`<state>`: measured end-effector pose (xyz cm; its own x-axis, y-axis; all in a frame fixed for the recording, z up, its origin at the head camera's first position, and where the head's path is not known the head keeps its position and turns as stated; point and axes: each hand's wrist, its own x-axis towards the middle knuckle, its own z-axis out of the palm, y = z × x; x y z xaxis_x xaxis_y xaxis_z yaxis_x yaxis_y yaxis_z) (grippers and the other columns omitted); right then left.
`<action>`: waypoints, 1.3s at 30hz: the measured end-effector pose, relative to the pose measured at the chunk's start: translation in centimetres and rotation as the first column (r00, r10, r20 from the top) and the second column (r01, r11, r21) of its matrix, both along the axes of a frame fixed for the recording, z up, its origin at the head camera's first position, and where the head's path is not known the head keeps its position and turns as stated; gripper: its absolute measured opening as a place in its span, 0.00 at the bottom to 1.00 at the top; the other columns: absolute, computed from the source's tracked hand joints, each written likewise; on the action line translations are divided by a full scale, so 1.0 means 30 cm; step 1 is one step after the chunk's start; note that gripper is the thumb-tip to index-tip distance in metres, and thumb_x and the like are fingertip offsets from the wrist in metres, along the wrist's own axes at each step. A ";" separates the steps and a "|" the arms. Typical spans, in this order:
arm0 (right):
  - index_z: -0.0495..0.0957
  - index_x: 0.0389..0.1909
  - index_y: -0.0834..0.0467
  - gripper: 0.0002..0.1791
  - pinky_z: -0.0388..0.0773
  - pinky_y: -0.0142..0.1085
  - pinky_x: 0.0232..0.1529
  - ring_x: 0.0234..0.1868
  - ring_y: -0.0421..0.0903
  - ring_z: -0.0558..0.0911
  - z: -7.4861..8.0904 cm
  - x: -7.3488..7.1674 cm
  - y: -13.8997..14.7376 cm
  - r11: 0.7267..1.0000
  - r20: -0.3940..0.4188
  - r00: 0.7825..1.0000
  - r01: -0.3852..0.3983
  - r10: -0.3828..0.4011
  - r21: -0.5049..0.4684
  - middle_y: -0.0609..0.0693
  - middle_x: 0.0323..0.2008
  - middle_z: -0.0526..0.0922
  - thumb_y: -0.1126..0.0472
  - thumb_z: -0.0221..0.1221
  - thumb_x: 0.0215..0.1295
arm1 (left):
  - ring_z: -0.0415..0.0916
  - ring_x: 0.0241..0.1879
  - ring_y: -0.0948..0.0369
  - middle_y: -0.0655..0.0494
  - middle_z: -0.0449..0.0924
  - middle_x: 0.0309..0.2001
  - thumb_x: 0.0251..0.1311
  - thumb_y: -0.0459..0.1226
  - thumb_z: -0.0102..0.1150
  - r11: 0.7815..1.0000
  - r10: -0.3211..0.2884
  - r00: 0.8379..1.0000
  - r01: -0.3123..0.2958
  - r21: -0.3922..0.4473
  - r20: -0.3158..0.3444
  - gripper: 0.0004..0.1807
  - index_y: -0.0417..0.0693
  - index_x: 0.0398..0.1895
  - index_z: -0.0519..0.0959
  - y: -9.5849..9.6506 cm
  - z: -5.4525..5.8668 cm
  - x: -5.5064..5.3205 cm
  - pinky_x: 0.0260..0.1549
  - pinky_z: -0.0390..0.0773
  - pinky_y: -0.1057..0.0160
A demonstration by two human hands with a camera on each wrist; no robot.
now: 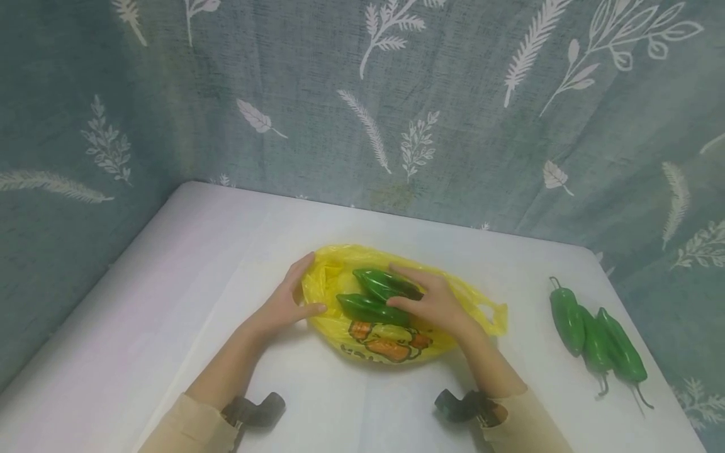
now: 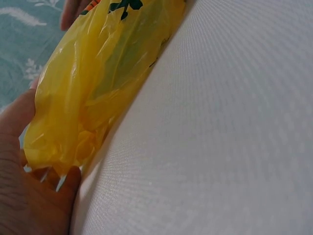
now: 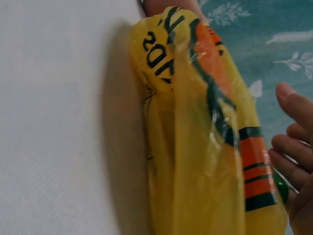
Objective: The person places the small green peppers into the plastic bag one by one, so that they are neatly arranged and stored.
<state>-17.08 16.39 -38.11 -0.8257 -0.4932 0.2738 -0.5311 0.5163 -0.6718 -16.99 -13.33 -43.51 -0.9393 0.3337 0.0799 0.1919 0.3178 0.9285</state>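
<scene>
A yellow plastic bag [image 1: 334, 336] with orange and green print lies on the table. Several green peppers [image 1: 362, 308] rest in its opening. At the bag's left end, my left hand [image 1: 283, 305] holds the edge, thumb in front and fingers behind; the left wrist view shows the hand [image 2: 34, 196] around the crumpled yellow end. Over the peppers, my right hand [image 1: 433, 302] has thumb and index finger spread apart, fingertips right at them. In the right wrist view, the right hand [image 3: 296, 152] has loosely bent fingers beside the bag, with a bit of green pepper [image 3: 280, 187] under them.
Three more green peppers with stems lie side by side near the table's right edge, the nearest to the bag being the leftmost pepper [image 1: 566, 318]. Behind the white table [image 1: 255, 214] hangs a teal curtain [image 1: 317, 75] with pale leaf prints.
</scene>
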 end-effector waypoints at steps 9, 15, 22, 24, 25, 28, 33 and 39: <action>0.71 0.62 0.60 0.37 0.69 0.44 0.63 0.62 0.53 0.73 0.023 0.027 0.027 0.997 -0.131 0.991 -0.008 -0.003 -0.082 0.54 0.60 0.75 0.62 0.71 0.47 | 0.34 0.74 0.46 0.48 0.38 0.76 0.48 0.44 0.67 0.999 0.000 1.000 -0.001 -0.037 -0.010 0.55 0.51 0.75 0.43 -0.002 -0.004 -0.008 0.68 0.35 0.38; 0.70 0.63 0.59 0.40 0.68 0.45 0.64 0.63 0.53 0.72 0.045 0.018 0.033 0.996 -0.108 0.993 0.033 -0.042 -0.084 0.54 0.62 0.74 0.63 0.72 0.45 | 0.34 0.74 0.47 0.49 0.38 0.76 0.49 0.45 0.68 1.000 -0.014 1.000 0.015 -0.019 0.022 0.55 0.53 0.76 0.43 -0.018 -0.017 -0.044 0.68 0.36 0.37; 0.67 0.65 0.58 0.42 0.64 0.36 0.67 0.66 0.47 0.68 0.063 -0.007 0.059 0.988 -0.102 0.987 0.116 -0.126 -0.101 0.53 0.65 0.70 0.65 0.71 0.46 | 0.34 0.74 0.46 0.48 0.38 0.76 0.48 0.44 0.68 0.999 -0.052 0.999 0.052 -0.005 -0.008 0.55 0.51 0.76 0.43 -0.038 -0.018 -0.108 0.68 0.35 0.37; 0.67 0.65 0.60 0.43 0.62 0.31 0.67 0.66 0.45 0.67 0.063 -0.030 0.061 0.983 -0.133 0.980 0.127 -0.145 -0.130 0.55 0.65 0.70 0.67 0.72 0.44 | 0.34 0.74 0.46 0.48 0.38 0.76 0.48 0.44 0.68 0.997 -0.071 0.997 0.071 -0.002 -0.013 0.56 0.50 0.75 0.43 -0.050 -0.016 -0.157 0.68 0.35 0.37; 0.67 0.65 0.60 0.43 0.61 0.28 0.67 0.67 0.43 0.67 0.064 -0.027 0.067 0.982 -0.146 0.978 0.127 -0.147 -0.139 0.55 0.65 0.69 0.68 0.72 0.43 | 0.34 0.74 0.46 0.47 0.38 0.76 0.48 0.43 0.68 0.997 -0.071 0.997 0.071 0.001 -0.013 0.56 0.50 0.75 0.43 -0.050 -0.015 -0.156 0.68 0.35 0.37; 0.66 0.66 0.61 0.45 0.59 0.26 0.67 0.67 0.38 0.64 0.064 -0.018 0.084 0.977 -0.165 0.973 0.132 -0.160 -0.166 0.55 0.66 0.68 0.70 0.72 0.42 | 0.34 0.74 0.47 0.48 0.38 0.76 0.48 0.43 0.68 0.998 -0.069 0.998 0.069 0.006 -0.007 0.55 0.50 0.75 0.43 -0.053 -0.014 -0.153 0.68 0.35 0.38; 0.65 0.67 0.55 0.47 0.56 0.22 0.67 0.68 0.33 0.62 0.065 0.002 0.121 0.968 -0.148 0.962 0.210 -0.229 -0.138 0.52 0.68 0.66 0.69 0.72 0.42 | 0.33 0.74 0.46 0.47 0.37 0.76 0.49 0.42 0.68 0.996 -0.083 0.997 0.083 0.022 0.003 0.55 0.50 0.75 0.42 -0.055 -0.021 -0.152 0.68 0.35 0.37; 0.64 0.67 0.62 0.48 0.57 0.22 0.67 0.68 0.35 0.63 0.076 0.015 0.172 0.960 -0.231 0.938 0.222 -0.259 -0.173 0.49 0.66 0.68 0.75 0.71 0.39 | 0.33 0.74 0.47 0.47 0.38 0.76 0.49 0.42 0.68 0.996 -0.084 0.996 0.084 0.030 -0.001 0.55 0.50 0.75 0.43 -0.046 -0.024 -0.153 0.69 0.34 0.39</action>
